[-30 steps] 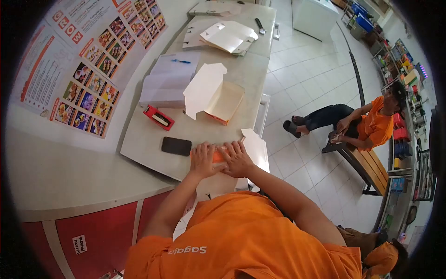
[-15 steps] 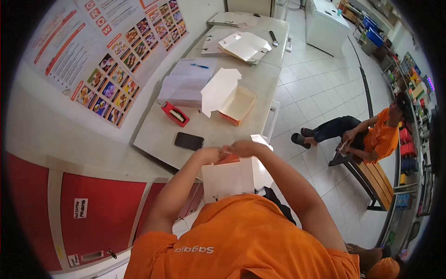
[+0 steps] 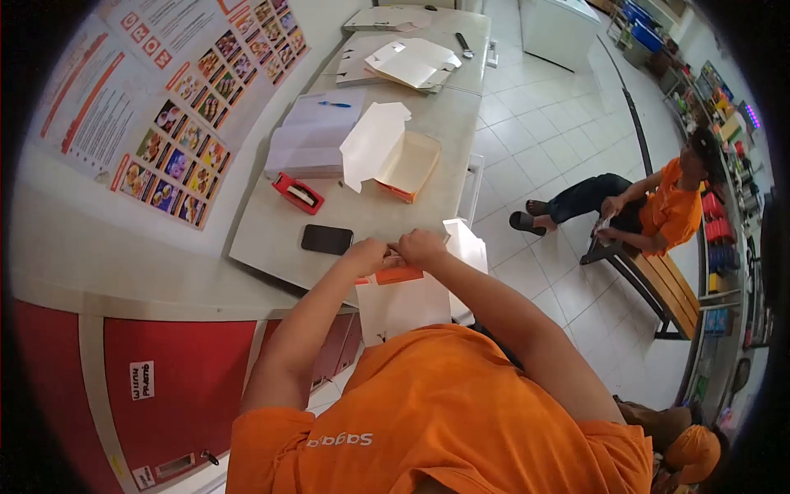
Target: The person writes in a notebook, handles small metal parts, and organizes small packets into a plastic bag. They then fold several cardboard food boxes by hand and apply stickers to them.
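Close to my body, at the table's near edge, is a partly folded cardboard food box [image 3: 403, 306], white inside with an orange panel. My left hand [image 3: 368, 258] is closed at its far left corner, fingers curled on the orange part. Right beside it, almost touching, my right hand [image 3: 421, 249] is closed on the far edge of the same box, its fingers bent down over the cardboard. A white flap sticks out to the right of my right wrist. The fingertips are partly hidden.
Beyond my hands an open food box [image 3: 411, 165] stands on the table. Left of it are a black phone [image 3: 327, 239], a red tape dispenser [image 3: 298, 194] and an open notebook [image 3: 313, 136] with a blue pen. Flat cartons [image 3: 411, 62] lie farther back. A person [image 3: 671, 202] sits on a bench at right.
The view has shifted slightly, so the table things appear farther left and up. My right hand has drawn closer to the left, its fingers now bent lower over the box edge.
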{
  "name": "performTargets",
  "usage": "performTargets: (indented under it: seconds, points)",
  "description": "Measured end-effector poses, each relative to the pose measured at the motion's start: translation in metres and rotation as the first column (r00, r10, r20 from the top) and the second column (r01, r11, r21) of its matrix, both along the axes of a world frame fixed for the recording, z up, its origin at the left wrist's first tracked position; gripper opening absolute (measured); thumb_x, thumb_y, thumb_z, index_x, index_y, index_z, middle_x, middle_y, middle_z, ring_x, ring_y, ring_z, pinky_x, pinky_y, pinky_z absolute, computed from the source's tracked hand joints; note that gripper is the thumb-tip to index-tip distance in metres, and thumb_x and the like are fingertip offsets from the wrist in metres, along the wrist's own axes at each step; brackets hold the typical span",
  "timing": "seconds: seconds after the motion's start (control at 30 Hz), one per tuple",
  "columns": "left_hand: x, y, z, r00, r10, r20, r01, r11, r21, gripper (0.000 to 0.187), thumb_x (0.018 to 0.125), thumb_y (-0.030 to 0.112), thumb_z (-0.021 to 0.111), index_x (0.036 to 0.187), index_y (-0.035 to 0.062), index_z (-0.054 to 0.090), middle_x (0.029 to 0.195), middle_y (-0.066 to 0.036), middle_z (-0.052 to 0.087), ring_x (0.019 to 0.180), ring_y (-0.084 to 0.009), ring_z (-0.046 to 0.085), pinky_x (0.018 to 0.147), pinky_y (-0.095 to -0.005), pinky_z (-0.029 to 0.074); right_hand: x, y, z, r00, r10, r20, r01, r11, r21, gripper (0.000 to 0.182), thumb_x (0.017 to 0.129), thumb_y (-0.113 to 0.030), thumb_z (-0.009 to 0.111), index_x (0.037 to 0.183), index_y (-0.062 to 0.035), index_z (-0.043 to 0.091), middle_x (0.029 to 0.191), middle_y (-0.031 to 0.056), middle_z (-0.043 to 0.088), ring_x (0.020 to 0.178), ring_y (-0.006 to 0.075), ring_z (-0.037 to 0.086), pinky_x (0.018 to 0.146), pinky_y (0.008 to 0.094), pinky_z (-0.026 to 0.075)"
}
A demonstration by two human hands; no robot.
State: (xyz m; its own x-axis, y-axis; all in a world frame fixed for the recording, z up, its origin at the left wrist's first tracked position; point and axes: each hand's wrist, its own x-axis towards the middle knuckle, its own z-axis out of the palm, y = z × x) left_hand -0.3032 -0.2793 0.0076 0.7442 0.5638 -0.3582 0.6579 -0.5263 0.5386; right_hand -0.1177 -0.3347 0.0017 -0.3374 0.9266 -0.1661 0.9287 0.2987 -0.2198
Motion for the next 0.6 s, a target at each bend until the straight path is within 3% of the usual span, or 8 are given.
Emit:
performTargets:
  seconds: [0.13, 0.23, 0.43, 0.47, 0.5, 0.53, 0.57, 0.6]
  points:
    - [-0.002, -0.008, -0.014, 0.998, 0.017, -0.064, -0.001, 0.973, 0.230, 0.057, 0.094, 0.060, 0.058, 0.093, 0.0056, 0.075, 0.086, -0.023, 0.072, 0.086, -0.0390, 0.071, 0.078, -0.0484, 0.056, -0.010, -0.008, 0.007, 0.966, -0.243, -0.087, 0.248, 0.968, 0.045, 0.053, 0.103, -0.046, 0.047, 0.076, -0.0088, 0.075, 0.084, 0.0138, 0.075, 0.083, 0.0336, 0.074, 0.069, 0.0460, 0.059]
    - [-0.006, -0.010, -0.017, 1.000, 0.019, -0.017, -0.014, 0.967, 0.254, 0.059, 0.094, 0.060, 0.056, 0.086, 0.0039, 0.072, 0.079, -0.021, 0.071, 0.081, -0.0397, 0.071, 0.076, -0.0498, 0.056, -0.012, 0.010, -0.021, 0.974, -0.221, -0.052, 0.220, 0.975, -0.032, 0.045, 0.102, -0.046, 0.050, 0.091, -0.0119, 0.076, 0.086, 0.0125, 0.075, 0.082, 0.0331, 0.074, 0.067, 0.0462, 0.059]
    - [-0.015, 0.010, 0.018, 0.973, 0.163, 0.163, -0.164, 0.986, -0.008, 0.061, 0.091, 0.058, 0.060, 0.109, 0.0015, 0.073, 0.103, -0.030, 0.069, 0.096, -0.0420, 0.069, 0.082, -0.0467, 0.053, 0.002, 0.010, 0.010, 0.999, 0.038, -0.002, -0.038, 0.999, -0.028, 0.027, 0.092, -0.054, 0.061, 0.115, -0.0410, 0.069, 0.086, 0.0092, 0.073, 0.079, 0.0346, 0.073, 0.071, 0.0482, 0.058]
    - [-0.022, 0.012, 0.035, 0.980, 0.189, 0.057, -0.182, 0.977, -0.113, 0.061, 0.095, 0.056, 0.057, 0.111, -0.0009, 0.070, 0.102, -0.024, 0.073, 0.093, -0.0330, 0.071, 0.082, -0.0439, 0.053, 0.008, 0.008, -0.013, 0.972, 0.075, -0.224, -0.066, 0.997, 0.049, 0.039, 0.092, -0.060, 0.057, 0.106, -0.0272, 0.074, 0.084, 0.0132, 0.073, 0.079, 0.0374, 0.072, 0.071, 0.0504, 0.056]
    - [-0.042, 0.027, 0.008, 0.971, 0.232, -0.047, -0.233, 0.900, -0.369, 0.058, 0.100, 0.052, 0.051, 0.113, -0.0009, 0.070, 0.108, -0.018, 0.073, 0.100, -0.0264, 0.070, 0.088, -0.0398, 0.053, 0.006, -0.003, 0.013, 0.989, -0.007, -0.146, 0.000, 0.999, -0.049, 0.060, 0.095, -0.064, 0.049, 0.090, -0.0115, 0.076, 0.081, 0.0180, 0.072, 0.078, 0.0399, 0.071, 0.071, 0.0521, 0.055]
    - [-0.058, 0.016, 0.009, 0.810, 0.559, 0.178, -0.321, 0.677, -0.662, 0.064, 0.103, 0.057, 0.044, 0.118, 0.0000, 0.069, 0.118, -0.017, 0.070, 0.107, -0.0282, 0.068, 0.096, -0.0401, 0.052, 0.011, -0.021, 0.044, 0.962, -0.090, -0.259, 0.091, 0.996, -0.008, 0.071, 0.095, -0.067, 0.046, 0.079, -0.0032, 0.074, 0.079, 0.0211, 0.072, 0.078, 0.0411, 0.070, 0.070, 0.0531, 0.054]
    - [-0.082, 0.015, -0.015, 0.649, 0.668, 0.364, -0.092, 0.543, -0.834, 0.083, 0.097, 0.073, 0.040, 0.122, -0.0020, 0.066, 0.127, -0.020, 0.066, 0.117, -0.0312, 0.063, 0.104, -0.0442, 0.049, 0.015, -0.028, 0.063, 0.956, -0.160, -0.245, 0.159, 0.987, -0.025, 0.070, 0.095, -0.067, 0.045, 0.080, -0.0044, 0.074, 0.078, 0.0216, 0.071, 0.077, 0.0422, 0.070, 0.070, 0.0531, 0.054]
    - [-0.091, 0.004, -0.019, 0.467, 0.861, 0.202, 0.154, 0.145, -0.977, 0.109, 0.086, 0.089, 0.035, 0.135, -0.0055, 0.056, 0.138, -0.021, 0.060, 0.125, -0.0338, 0.058, 0.109, -0.0492, 0.045, 0.021, -0.028, 0.067, 0.944, -0.183, -0.274, 0.193, 0.981, 0.010, 0.072, 0.095, -0.068, 0.045, 0.081, -0.0039, 0.074, 0.077, 0.0223, 0.070, 0.077, 0.0435, 0.069, 0.070, 0.0533, 0.054]
